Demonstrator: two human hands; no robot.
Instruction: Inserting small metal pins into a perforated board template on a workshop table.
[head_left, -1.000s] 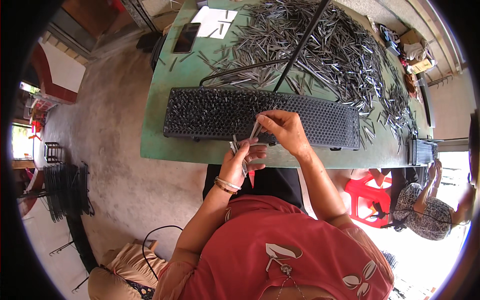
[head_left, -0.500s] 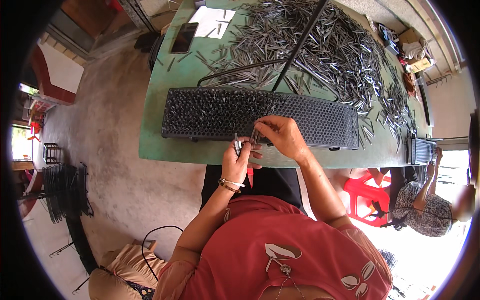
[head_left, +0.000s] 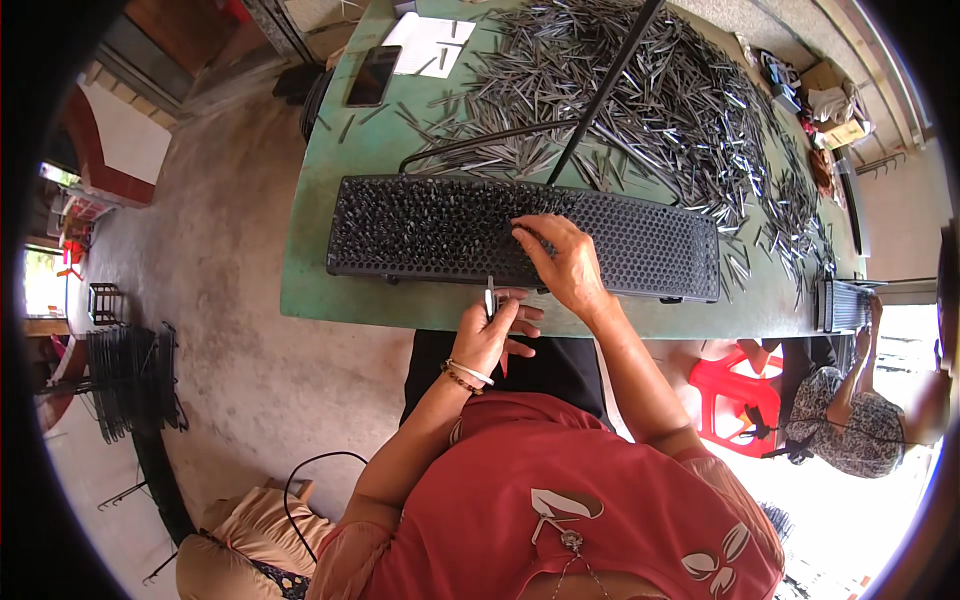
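Note:
A long black rack with a honeycomb of round holes [head_left: 650,243] lies along the near edge of the green table. Short dark slivers [head_left: 420,220] stick up from the holes of its left and middle part, while bare holes show on the right. My right hand [head_left: 568,262] reaches over the middle of the rack, thumb and fingers pinched together at the holes; what they hold is hidden. Just in front of the rack, my left hand [head_left: 488,328] grips a few thin metal strips [head_left: 490,298] between thumb and forefinger, its other fingers loosely spread.
A big heap of loose metal strips [head_left: 650,100] covers the far table. A black rod [head_left: 610,85] rises across it from behind the rack. At the far left lie a phone [head_left: 374,76] and white paper [head_left: 425,50]. Another person [head_left: 850,420] sits right, near a red stool [head_left: 725,400].
My right hand has moved away from the left one, forward onto the rack's holes. My left hand has shifted slightly right and nearer to me, still with strips in it.

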